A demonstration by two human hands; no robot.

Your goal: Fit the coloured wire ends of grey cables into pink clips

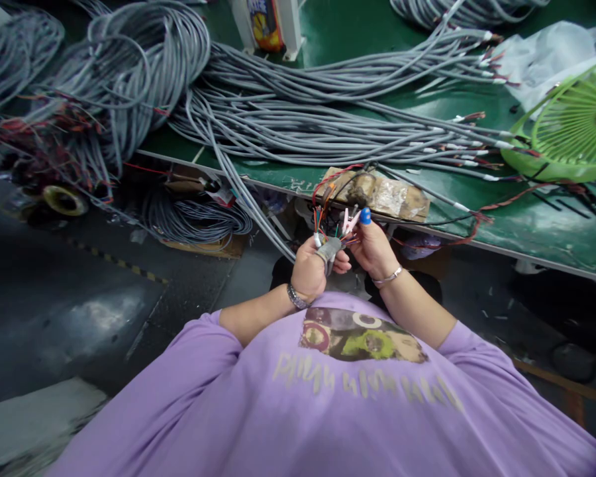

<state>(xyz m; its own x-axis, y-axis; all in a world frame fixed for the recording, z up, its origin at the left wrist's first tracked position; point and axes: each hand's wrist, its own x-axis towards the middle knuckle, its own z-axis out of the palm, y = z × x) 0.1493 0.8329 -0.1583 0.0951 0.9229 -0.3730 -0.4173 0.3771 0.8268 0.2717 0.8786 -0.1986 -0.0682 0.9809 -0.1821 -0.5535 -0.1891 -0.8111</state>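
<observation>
My left hand (308,271), with a grey cover on its thumb, is closed around the end of a grey cable, just in front of the bench edge. Thin coloured wires (318,217) fan out above its fingers. Close beside it, my right hand (376,253) wears a blue fingertip cover (365,215) and pinches some of the thin wires. A pale pink piece like a clip (348,222) shows between the hands; whether a finger touches it I cannot tell. Grey cables (248,199) run from the bench down toward my left hand.
Long bundles of grey cables (328,129) lie across the green bench (531,228). Coiled cables (149,59) pile up at left. A taped wooden block (397,197) sits at the front edge. On the right are a green fan (576,126), a plastic bag (541,56) and dark-handled pliers (593,202).
</observation>
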